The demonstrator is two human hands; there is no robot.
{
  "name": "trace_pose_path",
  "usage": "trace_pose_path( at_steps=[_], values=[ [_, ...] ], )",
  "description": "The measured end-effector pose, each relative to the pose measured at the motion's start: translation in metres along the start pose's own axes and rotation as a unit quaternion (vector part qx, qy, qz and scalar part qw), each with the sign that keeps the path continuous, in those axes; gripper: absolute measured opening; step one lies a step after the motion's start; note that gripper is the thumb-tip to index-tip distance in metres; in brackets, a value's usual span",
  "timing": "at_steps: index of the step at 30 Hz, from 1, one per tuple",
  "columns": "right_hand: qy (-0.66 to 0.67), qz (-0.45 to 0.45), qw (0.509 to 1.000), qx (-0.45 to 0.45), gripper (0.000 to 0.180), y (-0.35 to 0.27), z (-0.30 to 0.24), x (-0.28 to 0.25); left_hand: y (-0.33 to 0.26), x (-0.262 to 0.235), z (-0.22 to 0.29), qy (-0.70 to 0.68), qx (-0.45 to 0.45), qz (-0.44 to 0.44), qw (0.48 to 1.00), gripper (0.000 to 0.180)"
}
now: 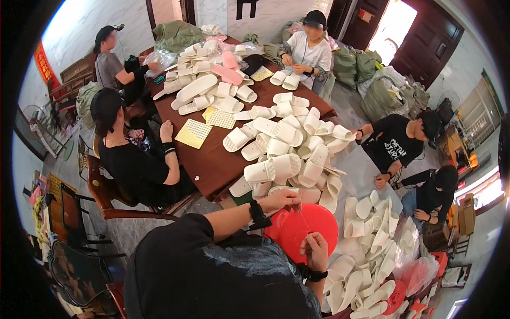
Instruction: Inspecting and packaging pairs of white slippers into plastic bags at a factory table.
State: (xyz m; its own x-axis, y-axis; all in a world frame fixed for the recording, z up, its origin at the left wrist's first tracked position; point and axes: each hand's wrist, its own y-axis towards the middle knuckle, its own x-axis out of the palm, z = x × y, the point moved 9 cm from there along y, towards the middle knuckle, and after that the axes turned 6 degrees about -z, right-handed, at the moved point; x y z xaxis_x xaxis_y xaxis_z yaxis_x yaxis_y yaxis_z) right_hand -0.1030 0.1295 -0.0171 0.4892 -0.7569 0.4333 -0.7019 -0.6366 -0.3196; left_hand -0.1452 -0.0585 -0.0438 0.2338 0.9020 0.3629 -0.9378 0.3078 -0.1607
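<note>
Head view showed our left hand [284, 199] pinched shut on 1 end of a thin thread [304, 219], and our right hand [314, 250] gripping its lower end, both over a red basin [319, 218] beside the near corner of the brown surface [212, 159]. White slippers [281, 143] were heaped along that edge. We judged threading was in hand; next called for keeping the thread taut.

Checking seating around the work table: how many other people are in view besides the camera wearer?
5: two along the table's left side, one at the far end, two on the right. More may be hidden outside the picture.
</note>
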Motion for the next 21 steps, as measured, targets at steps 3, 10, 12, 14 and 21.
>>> trace_pose_path(
  at_steps=[3,10,12,14,21],
  values=[
    [-0.039,0.032,0.998,-0.039,0.009,-0.006,-0.001,-0.022,0.004,-0.061,-0.006,0.274,0.07,0.191,0.94,0.013],
    [0.048,0.165,0.977,-0.128,0.007,-0.045,-0.009,-0.085,0.012,-0.161,-0.012,0.429,0.041,0.405,0.807,0.043],
    [0.098,0.182,0.967,-0.15,0.007,-0.049,-0.002,-0.096,0.04,-0.17,-0.031,0.256,0.041,0.328,0.909,0.049],
    [0.087,0.18,0.969,-0.144,0.008,-0.051,0.0,-0.095,0.058,-0.174,-0.039,0.194,0.022,0.32,0.927,0.051],
    [0.037,0.194,0.97,-0.143,0.012,-0.059,-0.007,-0.09,0.075,-0.172,-0.017,0.036,0.045,0.281,0.958,0.03]
  ],
)
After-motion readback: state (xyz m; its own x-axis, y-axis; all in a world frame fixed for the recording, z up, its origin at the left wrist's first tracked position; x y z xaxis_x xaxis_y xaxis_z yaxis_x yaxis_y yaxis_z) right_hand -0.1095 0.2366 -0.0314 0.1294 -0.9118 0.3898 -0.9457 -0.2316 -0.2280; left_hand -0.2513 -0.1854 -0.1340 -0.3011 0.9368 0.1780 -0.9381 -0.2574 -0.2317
